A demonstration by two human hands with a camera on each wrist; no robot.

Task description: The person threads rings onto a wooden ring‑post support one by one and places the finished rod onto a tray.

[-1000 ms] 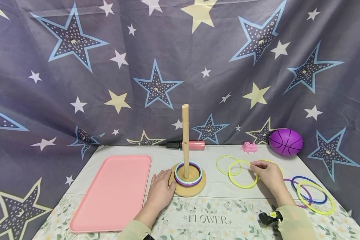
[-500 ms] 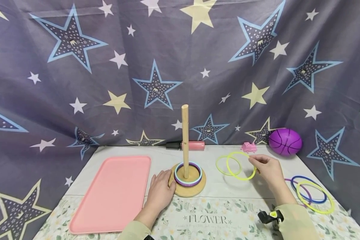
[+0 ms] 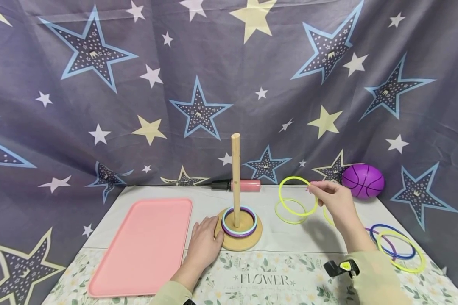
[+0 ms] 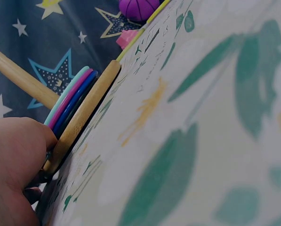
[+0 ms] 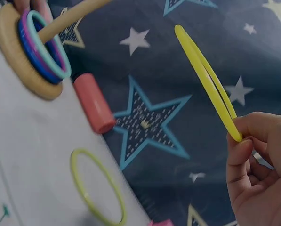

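Centre-left: left hand (image 3: pixel 204 242), fingers loose, rests against round base (image 3: pixel 242 245); centre: upright post (image 3: pixel 235 169), stacked rings (image 3: pixel 239 234) round its foot, so looks partway; right of centre: second yellow ring (image 3: pixel 291 223) on table (image 3: pixel 276 241), held yellow ring (image 5: pixel 204 77) raised, off post, pinched by right hand (image 3: pixel 336 204); lower right: overlapping loose rings (image 3: pixel 389 225), left to do
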